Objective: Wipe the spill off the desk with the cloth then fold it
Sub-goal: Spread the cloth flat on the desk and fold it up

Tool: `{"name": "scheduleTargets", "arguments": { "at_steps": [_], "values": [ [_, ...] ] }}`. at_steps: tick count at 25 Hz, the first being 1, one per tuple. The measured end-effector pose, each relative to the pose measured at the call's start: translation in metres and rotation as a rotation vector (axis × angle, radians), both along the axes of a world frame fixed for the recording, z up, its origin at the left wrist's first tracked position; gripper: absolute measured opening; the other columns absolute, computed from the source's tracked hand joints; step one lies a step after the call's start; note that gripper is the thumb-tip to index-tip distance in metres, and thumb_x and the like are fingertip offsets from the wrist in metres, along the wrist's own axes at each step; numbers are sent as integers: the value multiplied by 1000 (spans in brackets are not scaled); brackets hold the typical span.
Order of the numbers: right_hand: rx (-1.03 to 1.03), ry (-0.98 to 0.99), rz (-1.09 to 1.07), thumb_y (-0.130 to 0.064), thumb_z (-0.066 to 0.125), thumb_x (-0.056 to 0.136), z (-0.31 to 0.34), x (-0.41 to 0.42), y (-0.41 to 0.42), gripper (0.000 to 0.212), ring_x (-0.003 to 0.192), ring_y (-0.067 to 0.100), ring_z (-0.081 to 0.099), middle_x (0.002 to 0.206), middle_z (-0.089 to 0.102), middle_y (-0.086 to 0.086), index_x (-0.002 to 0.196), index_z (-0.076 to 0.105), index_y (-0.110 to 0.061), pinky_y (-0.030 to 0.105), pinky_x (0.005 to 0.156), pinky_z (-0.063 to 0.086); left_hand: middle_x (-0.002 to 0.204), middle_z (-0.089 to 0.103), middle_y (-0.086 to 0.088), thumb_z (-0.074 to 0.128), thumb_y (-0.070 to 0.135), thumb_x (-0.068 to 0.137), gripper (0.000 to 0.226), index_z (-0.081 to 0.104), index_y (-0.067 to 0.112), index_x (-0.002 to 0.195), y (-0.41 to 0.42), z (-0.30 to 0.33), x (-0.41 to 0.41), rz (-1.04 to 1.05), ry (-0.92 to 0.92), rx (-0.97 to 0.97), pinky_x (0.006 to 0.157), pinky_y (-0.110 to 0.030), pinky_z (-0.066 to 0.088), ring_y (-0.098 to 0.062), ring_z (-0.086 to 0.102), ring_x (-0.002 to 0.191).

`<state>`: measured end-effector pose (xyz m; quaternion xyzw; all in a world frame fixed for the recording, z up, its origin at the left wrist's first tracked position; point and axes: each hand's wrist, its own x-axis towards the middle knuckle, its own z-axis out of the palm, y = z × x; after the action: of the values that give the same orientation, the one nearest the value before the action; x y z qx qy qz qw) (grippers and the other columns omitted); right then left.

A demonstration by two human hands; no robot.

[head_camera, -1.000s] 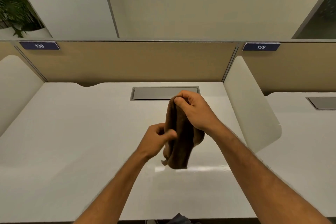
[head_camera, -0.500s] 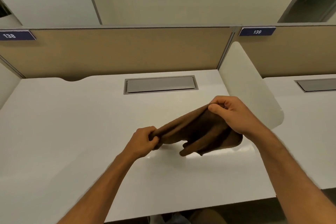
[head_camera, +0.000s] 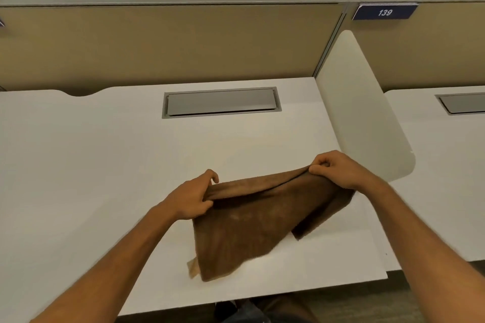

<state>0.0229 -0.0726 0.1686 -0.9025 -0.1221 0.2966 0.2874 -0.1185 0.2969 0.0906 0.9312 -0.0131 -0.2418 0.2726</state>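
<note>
Cloth (head_camera: pixel 252 223) brown, doubled, corner-pinched

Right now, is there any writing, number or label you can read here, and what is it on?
"139": white digits on a dark blue number plate, fixed at the top of the tan partition behind the neighbouring desk on the right.
A second plate at the far left edge is cut off; unreadable.
The brown cloth shows no readable label.
</note>
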Motion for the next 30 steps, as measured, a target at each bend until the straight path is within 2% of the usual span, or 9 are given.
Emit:
{"name": "scheduleTargets", "arguments": {
  "at_steps": [5, 9, 14, 17, 21, 23, 25, 28, 30],
  "values": [
    [-178, 124, 83, -15, 60, 90, -97, 53, 3, 25, 104, 22, 61, 116, 64, 0, 111, 68, -24, 32, 84, 51, 100, 69, -5, 41, 5, 103, 24, 52, 26, 108, 6, -41, 49, 153, 42, 61, 73, -32, 54, -23, 66, 85],
    [-219, -16, 99, 4, 53, 89, -134, 107, 4, 31, 99, 22, 61, 115, 66, 7, 103, 69, -18, 29, 83, 47, 101, 72, -7, 40, -1, 102, 32, 63, 21, 110, 17, -64, 91, 349, -18, 97, 79, -40, 58, -26, 68, 89],
    [-315, -265, 23, -15, 53, 101, -171, 149, 21, 20, 104, 26, 58, 112, 70, 5, 108, 71, -19, 41, 94, 46, 109, 74, -10, 48, 4, 105, 25, 70, 12, 115, 19, -84, 129, 573, -164, 97, 86, -34, 52, -25, 66, 94],
    [-246, -258, -99, -17, 54, 101, -189, 153, 14, 19, 109, 29, 57, 117, 68, 9, 112, 70, -16, 45, 94, 48, 117, 74, -12, 52, 5, 105, 23, 70, 12, 117, 13, -96, 135, 646, -159, 34, 95, -35, 52, -28, 68, 105],
    [-76, -198, -412, -28, 67, 93, -195, 117, -11, 12, 93, 21, 61, 108, 64, 6, 98, 64, -18, 35, 76, 50, 155, 49, -10, 60, 15, 104, 45, 50, 15, 148, -12, -113, 112, 688, -182, 11, 119, -46, 38, -31, 47, 141],
    [-165, -46, -497, -42, 73, 86, -202, 78, -28, 27, 83, 20, 62, 100, 68, 4, 94, 61, -19, 31, 71, 46, 160, 43, -9, 62, 22, 102, 54, 45, 15, 153, -32, -120, 80, 593, -156, -7, 122, -46, 36, -30, 43, 145],
    [-224, 72, -515, -51, 76, 80, -208, 34, -35, 46, 89, 25, 65, 101, 69, 5, 108, 60, -18, 34, 76, 49, 165, 36, -8, 67, 24, 99, 63, 43, 16, 156, -46, -131, 42, 368, -155, 40, 125, -46, 31, -31, 35, 151],
    [-177, 76, -554, -42, 81, 80, -216, -9, -28, 60, 94, 29, 65, 105, 66, 9, 125, 53, -14, 40, 84, 52, 175, -1, 0, 66, 43, 98, 90, 12, 23, 166, -57, -148, -2, 141, -5, 84, 128, -45, 14, -27, 3, 162],
    [-163, 51, -586, -24, 79, 85, -219, -15, -22, 44, 83, 26, 63, 100, 69, 12, 119, 56, -9, 36, 79, 51, 170, -25, 7, 65, 50, 96, 105, -13, 30, 163, -53, -155, -13, 91, 127, 144, 129, -49, 13, -24, -13, 161]
  ]
}}
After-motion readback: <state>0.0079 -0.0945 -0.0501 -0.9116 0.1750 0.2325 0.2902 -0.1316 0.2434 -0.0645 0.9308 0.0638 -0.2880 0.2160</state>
